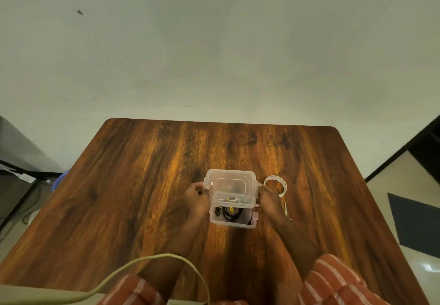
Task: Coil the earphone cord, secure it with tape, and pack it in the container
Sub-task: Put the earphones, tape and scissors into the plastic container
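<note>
A small clear plastic container [232, 224] stands on the wooden table [142, 173] near its middle. Inside it lies the coiled black earphone cord [229, 212] with a yellow piece on it. A clear lid [230, 188] is held tilted over the container's far half, leaving the near half uncovered. My left hand [197, 197] grips the lid's left edge. My right hand [270, 198] grips its right edge.
A roll of clear tape [275, 184] lies just right of the container, partly behind my right hand. A thin metal tool, maybe scissors [287, 212], lies beside my right wrist. A pale cable [152, 260] loops over the table's near edge.
</note>
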The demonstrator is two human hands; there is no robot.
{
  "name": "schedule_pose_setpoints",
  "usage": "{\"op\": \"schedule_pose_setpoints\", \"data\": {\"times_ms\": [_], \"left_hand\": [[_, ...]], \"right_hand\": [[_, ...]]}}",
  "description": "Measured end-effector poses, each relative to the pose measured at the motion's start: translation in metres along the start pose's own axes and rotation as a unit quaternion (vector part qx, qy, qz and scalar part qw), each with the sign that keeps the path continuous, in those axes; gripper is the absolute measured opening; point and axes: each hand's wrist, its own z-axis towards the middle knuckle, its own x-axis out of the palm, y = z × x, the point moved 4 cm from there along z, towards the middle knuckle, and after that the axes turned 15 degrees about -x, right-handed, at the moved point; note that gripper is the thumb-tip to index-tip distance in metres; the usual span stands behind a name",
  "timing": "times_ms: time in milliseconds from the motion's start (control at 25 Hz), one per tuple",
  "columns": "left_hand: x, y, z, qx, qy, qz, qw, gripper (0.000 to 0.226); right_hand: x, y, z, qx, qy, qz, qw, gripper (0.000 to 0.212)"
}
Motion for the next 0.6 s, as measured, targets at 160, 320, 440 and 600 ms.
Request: {"op": "schedule_pose_setpoints", "data": {"times_ms": [160, 320, 440, 600], "left_hand": [[0.023, 0.008, 0.001, 0.004, -0.021, 0.087, 0.996, 0.009], [0.034, 0.024, -0.008, 0.022, -0.053, 0.172, 0.983, 0.014], [0.031, 0.037, -0.005, 0.031, -0.079, 0.228, 0.970, 0.021], [0.028, 0.058, 0.011, -0.021, -0.056, 0.249, 0.967, 0.021]], "right_hand": [[-0.023, -0.003, -0.003, -0.036, -0.088, -0.129, 0.987, 0.018], [-0.016, -0.041, -0.008, 0.011, -0.047, -0.138, 0.989, 0.016], [-0.009, -0.052, -0.013, 0.003, -0.042, -0.135, 0.990, 0.015], [-0.007, -0.064, -0.006, 0.025, -0.036, -0.115, 0.992, 0.020]]}}
